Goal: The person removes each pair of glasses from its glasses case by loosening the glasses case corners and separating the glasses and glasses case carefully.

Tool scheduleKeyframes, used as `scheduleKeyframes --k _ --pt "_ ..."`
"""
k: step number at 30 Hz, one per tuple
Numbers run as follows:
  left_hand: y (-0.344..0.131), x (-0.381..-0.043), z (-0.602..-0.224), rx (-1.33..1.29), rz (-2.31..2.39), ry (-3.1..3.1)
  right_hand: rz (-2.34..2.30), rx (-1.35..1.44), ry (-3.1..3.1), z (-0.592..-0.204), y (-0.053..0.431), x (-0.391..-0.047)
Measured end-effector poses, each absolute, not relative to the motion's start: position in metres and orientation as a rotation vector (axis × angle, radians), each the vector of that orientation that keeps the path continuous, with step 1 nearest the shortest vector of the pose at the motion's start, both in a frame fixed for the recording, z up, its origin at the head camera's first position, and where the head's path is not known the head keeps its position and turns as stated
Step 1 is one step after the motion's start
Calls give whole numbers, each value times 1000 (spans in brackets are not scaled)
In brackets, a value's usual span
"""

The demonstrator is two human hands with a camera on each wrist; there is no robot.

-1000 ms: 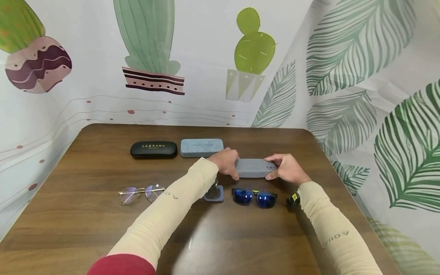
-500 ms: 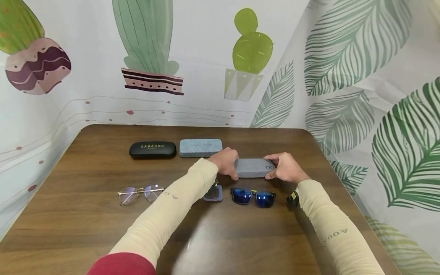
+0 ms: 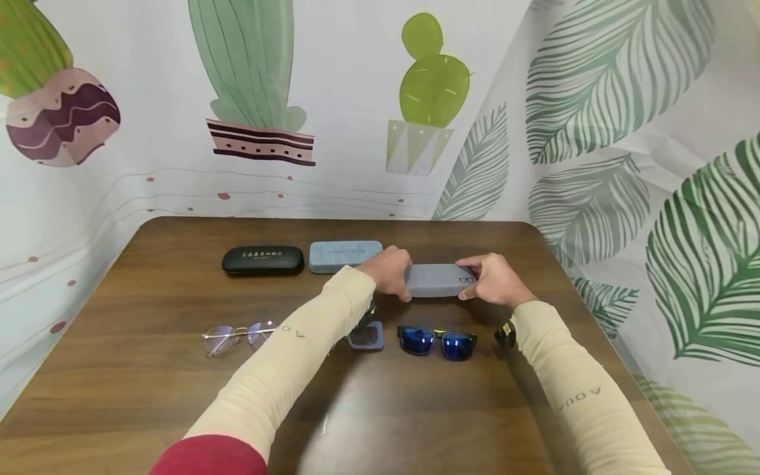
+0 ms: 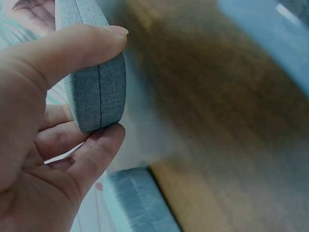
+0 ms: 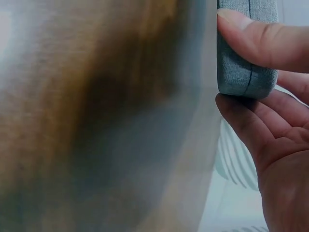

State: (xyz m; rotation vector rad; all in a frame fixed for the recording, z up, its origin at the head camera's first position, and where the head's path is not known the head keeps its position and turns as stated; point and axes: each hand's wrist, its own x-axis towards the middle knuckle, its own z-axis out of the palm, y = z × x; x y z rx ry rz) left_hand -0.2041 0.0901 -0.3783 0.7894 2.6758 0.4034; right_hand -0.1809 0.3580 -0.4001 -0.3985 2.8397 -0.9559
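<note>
Both hands hold a grey fabric-covered glasses case (image 3: 436, 281) with a small glasses print at its right end. My left hand (image 3: 388, 272) grips the left end, thumb on the near side, as the left wrist view shows. At the other end, my right hand (image 3: 495, 280) pinches the case between thumb and fingers. A thin seam runs round the case, and its lid is closed. Sunglasses with blue lenses (image 3: 437, 343) lie nearer the body. Left of them are blue-framed glasses (image 3: 366, 336), partly hidden by the left wrist.
At the back of the wooden table (image 3: 148, 297) lie a black glasses case (image 3: 263, 260) and a light blue glasses case (image 3: 344, 256), the latter close beside the left hand. Thin metal-framed glasses (image 3: 237, 338) lie at left, partly behind the left sleeve. A patterned cloth hangs behind.
In the last half second, both hands have shifted the grey glasses case slightly toward the back of the table or upward. The grips look the same, and the other glasses and cases stay put.
</note>
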Motion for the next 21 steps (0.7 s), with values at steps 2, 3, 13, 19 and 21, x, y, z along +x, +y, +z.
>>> scheduleKeyframes --k 2,3,13,19,21 --pt "91 -206 -375 792 407 2692 -951 -387 2846 -394 358 -182" --pt "91 -207 -373 794 411 2700 -948 -376 2850 -391 358 -183" --pt "89 -216 -348 797 477 2732 -1019 -318 2846 -366 356 -192" --pt "89 -222 -337 797 469 2759 -991 -312 2897 -354 356 -200" --pt "88 -224 -335 798 461 2766 -992 -308 2896 -351 356 -202"
